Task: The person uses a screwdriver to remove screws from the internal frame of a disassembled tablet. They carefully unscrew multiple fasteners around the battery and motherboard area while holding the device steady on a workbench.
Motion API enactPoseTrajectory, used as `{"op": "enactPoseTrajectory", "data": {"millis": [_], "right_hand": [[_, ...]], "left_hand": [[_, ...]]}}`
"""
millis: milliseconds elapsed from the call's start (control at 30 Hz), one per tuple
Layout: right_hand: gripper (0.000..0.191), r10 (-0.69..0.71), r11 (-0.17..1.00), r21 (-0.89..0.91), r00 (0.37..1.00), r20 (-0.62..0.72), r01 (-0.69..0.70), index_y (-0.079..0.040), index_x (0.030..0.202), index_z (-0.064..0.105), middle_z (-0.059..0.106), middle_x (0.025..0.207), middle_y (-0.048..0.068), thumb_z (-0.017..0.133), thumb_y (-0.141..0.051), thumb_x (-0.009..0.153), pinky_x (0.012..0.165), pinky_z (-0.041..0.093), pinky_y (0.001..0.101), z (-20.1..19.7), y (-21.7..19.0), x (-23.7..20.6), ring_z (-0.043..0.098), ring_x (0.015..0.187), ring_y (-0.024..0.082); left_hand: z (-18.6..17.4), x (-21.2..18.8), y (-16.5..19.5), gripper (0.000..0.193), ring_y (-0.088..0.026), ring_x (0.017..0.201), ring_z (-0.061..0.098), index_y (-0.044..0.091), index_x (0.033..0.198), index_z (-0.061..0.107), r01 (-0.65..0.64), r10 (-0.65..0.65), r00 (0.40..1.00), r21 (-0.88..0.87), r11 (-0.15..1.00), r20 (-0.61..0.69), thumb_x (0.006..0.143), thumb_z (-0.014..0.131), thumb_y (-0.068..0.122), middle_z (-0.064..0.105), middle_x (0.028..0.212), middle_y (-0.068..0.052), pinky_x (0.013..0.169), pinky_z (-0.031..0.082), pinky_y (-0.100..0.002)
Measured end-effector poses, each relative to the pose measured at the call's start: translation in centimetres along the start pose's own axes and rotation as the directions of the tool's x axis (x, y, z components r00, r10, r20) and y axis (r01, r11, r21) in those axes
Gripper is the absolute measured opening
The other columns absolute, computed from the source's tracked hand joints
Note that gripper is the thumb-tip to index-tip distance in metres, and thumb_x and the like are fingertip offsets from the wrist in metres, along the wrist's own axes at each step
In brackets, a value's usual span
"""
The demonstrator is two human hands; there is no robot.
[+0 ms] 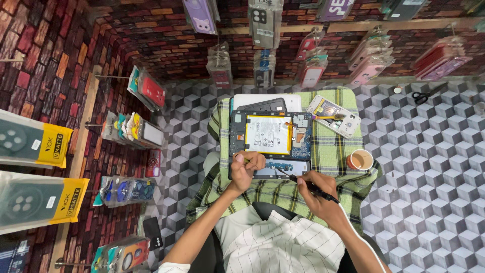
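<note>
An opened tablet [269, 137] lies on a green checked cloth [331, 151], its back off, with a white battery [268, 133] and blue circuit boards showing. My left hand [245, 167] rests on the tablet's near-left edge with the fingers curled against the frame; whether it pinches a small part I cannot tell. My right hand [317, 194] grips a thin black tool [309, 185] like a pen, its tip pointing at the tablet's near edge by the small blue board.
A paper cup of tea [359, 160] stands on the cloth's right side. A second opened device [334, 116] with a small brush lies at the back right, a dark back cover [262, 105] behind the tablet. Scissors [426, 94] lie far right. Packaged phone cases hang all around.
</note>
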State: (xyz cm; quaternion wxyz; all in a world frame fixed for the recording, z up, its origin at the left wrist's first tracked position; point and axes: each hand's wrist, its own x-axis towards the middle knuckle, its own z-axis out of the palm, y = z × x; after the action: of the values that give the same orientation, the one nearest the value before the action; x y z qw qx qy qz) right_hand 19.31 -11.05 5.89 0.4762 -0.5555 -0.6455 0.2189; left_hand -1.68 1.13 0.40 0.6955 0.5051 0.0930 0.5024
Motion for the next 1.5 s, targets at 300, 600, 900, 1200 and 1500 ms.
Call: {"op": "enactPoseTrajectory", "data": {"millis": [300, 600, 900, 1200, 1500], "right_hand": [[0.013, -0.052, 0.997, -0.050, 0.997, -0.051, 0.050, 0.002, 0.082, 0.068, 0.066, 0.063, 0.009, 0.068, -0.007, 0.091, 0.049, 0.045, 0.0315, 0.0, 0.6, 0.0, 0.063, 0.051, 0.018], [0.013, -0.087, 0.996, -0.028, 0.982, -0.165, 0.084, 0.002, 0.082, 0.067, 0.071, 0.070, 0.008, 0.064, -0.004, 0.093, 0.055, 0.051, 0.0267, -1.9, 0.7, 0.7, 0.068, 0.058, 0.015], [0.011, -0.092, 0.993, -0.089, 0.970, -0.226, 0.074, 0.002, 0.085, 0.068, 0.072, 0.070, 0.007, 0.063, -0.003, 0.094, 0.056, 0.050, 0.0248, -3.8, 0.0, 1.0, 0.068, 0.058, 0.013], [0.011, -0.120, 0.991, -0.092, 0.966, -0.230, 0.102, 0.003, 0.084, 0.068, 0.071, 0.071, 0.006, 0.063, -0.002, 0.094, 0.057, 0.050, 0.0244, -3.7, -0.2, 1.1, 0.067, 0.059, 0.012], [0.012, -0.129, 0.990, -0.086, 0.965, -0.227, 0.112, 0.003, 0.083, 0.068, 0.072, 0.071, 0.007, 0.064, -0.002, 0.093, 0.056, 0.049, 0.0245, -3.6, 0.0, 1.2, 0.066, 0.057, 0.011]], "left_hand": [[-0.4, 0.4, -0.5, 0.059, -0.018, 0.060, 0.024, 0.010, 0.067, 0.022, -0.005, 0.005, 1.000, -0.015, 1.000, 0.002, 0.102, 0.036, 0.055, 0.025, 0.060, -0.003, 0.059, 0.023, -0.036], [-0.4, 1.3, 2.5, 0.061, -0.021, 0.057, 0.035, 0.007, 0.066, 0.031, -0.145, 0.040, 0.981, 0.579, 0.802, 0.190, 0.098, 0.044, 0.058, 0.031, 0.061, -0.006, 0.058, 0.026, -0.038], [3.9, 1.5, 3.4, 0.034, -0.031, 0.082, 0.065, 0.000, 0.108, 0.063, -0.254, -0.224, 0.942, 0.967, 0.019, 0.251, 0.081, 0.072, 0.018, 0.060, 0.098, -0.015, 0.073, 0.053, -0.045], [3.2, 1.0, 2.6, 0.026, -0.031, 0.088, 0.064, 0.000, 0.104, 0.062, -0.333, -0.186, 0.924, 0.942, 0.035, 0.333, 0.079, 0.068, -0.001, 0.058, 0.105, -0.016, 0.077, 0.053, -0.045], [3.5, 1.0, 3.3, 0.030, -0.030, 0.093, 0.063, -0.001, 0.100, 0.061, -0.346, -0.230, 0.916, 0.937, -0.044, 0.328, 0.072, 0.070, -0.007, 0.057, 0.099, -0.013, 0.083, 0.052, -0.042]]}}
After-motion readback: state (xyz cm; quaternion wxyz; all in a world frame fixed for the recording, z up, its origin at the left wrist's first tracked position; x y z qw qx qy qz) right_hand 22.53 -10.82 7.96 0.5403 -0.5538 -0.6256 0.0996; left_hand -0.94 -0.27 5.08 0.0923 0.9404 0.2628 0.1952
